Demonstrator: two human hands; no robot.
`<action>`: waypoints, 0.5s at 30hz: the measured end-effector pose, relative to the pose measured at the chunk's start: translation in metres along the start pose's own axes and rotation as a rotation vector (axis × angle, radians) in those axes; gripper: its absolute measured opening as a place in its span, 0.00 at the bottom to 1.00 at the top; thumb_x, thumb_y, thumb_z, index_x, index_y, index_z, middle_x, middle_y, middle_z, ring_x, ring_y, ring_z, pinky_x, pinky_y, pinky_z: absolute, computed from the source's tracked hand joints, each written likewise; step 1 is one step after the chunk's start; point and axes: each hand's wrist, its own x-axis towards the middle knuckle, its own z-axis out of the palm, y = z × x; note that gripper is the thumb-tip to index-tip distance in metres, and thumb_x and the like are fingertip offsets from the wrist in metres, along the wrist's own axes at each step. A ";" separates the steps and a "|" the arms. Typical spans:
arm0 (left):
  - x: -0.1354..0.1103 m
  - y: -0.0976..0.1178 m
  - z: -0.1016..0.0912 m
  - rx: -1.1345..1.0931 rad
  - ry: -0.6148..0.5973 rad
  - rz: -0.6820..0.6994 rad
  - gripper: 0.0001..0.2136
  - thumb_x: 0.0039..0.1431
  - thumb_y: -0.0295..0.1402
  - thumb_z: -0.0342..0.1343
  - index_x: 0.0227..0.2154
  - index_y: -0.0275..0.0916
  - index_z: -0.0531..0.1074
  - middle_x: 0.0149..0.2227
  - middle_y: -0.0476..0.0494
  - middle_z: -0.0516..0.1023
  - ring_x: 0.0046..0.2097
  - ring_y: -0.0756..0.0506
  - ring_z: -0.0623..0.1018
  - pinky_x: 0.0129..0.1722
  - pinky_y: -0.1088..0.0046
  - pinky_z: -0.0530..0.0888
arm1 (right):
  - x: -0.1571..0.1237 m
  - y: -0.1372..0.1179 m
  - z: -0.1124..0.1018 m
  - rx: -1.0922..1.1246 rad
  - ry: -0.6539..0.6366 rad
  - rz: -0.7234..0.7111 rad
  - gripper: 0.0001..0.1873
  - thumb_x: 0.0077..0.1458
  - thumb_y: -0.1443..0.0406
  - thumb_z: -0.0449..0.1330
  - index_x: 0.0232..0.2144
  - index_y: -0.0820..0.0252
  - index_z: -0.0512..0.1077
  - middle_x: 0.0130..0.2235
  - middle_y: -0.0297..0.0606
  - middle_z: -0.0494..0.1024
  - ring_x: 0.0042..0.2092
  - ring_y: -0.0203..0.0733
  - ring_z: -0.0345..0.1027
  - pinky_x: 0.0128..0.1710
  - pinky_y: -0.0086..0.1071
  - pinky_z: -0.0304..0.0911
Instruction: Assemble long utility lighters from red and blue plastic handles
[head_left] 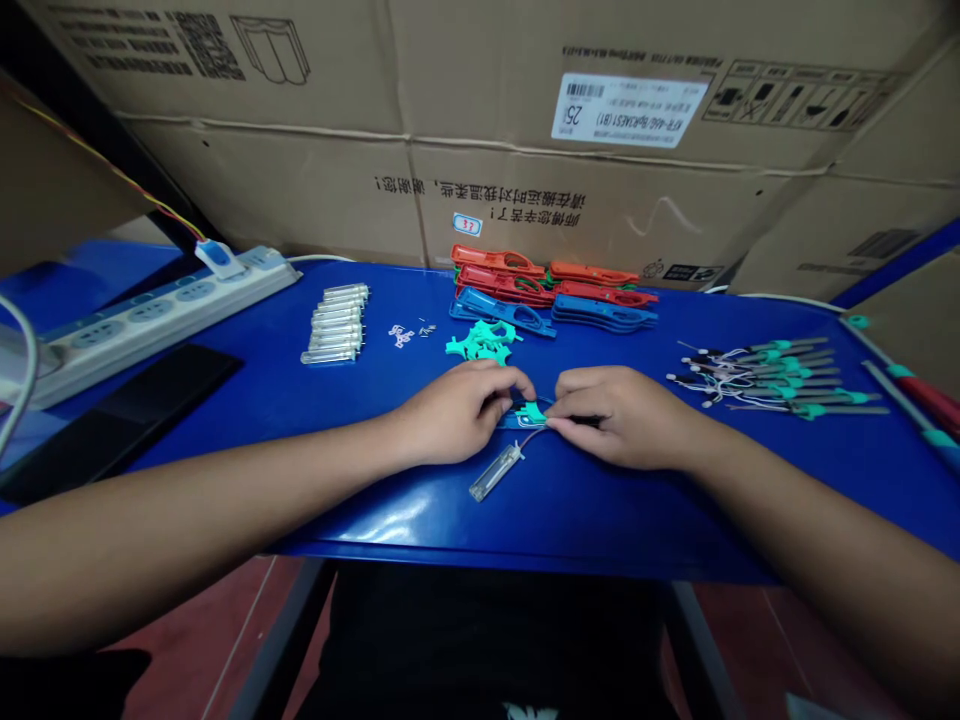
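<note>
My left hand (pixel 454 412) and my right hand (pixel 622 418) meet mid-table, their fingertips pinching a small blue plastic casing (pixel 525 420) with a teal piece (pixel 531 412) on it. A thin wire (pixel 531 438) runs from there to a transparent tube (pixel 495 472) lying just below my hands. Beyond them lie a pile of teal plastic parts (pixel 480 343), stacked red and orange casings (pixel 502 275), stacked blue casings (pixel 502 312), a row of transparent tubes (pixel 336 323), and tiny metal bits (pixel 405 335). Wired metal rods with teal collars (pixel 780 378) lie to the right.
The blue table (pixel 600 520) has a front edge close to my body. A white power strip (pixel 150 320) and a black flat slab (pixel 112 420) lie at the left. Long tools (pixel 915 395) lie at the right edge. Cardboard boxes (pixel 480 130) stand behind the table.
</note>
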 end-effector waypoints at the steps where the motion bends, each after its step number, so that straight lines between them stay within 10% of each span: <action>1: 0.000 0.000 0.000 -0.004 0.003 0.008 0.13 0.65 0.24 0.49 0.45 0.41 0.76 0.38 0.45 0.74 0.42 0.46 0.74 0.46 0.67 0.71 | 0.000 0.001 0.000 0.054 -0.009 0.028 0.13 0.63 0.65 0.56 0.34 0.61 0.80 0.32 0.38 0.75 0.32 0.35 0.67 0.34 0.29 0.59; 15: -0.002 0.001 0.000 0.015 -0.015 0.005 0.12 0.66 0.25 0.47 0.45 0.41 0.73 0.42 0.45 0.76 0.45 0.46 0.74 0.49 0.65 0.71 | 0.017 -0.005 -0.007 0.273 -0.120 0.360 0.13 0.58 0.60 0.61 0.27 0.59 0.79 0.32 0.35 0.74 0.33 0.35 0.67 0.34 0.30 0.60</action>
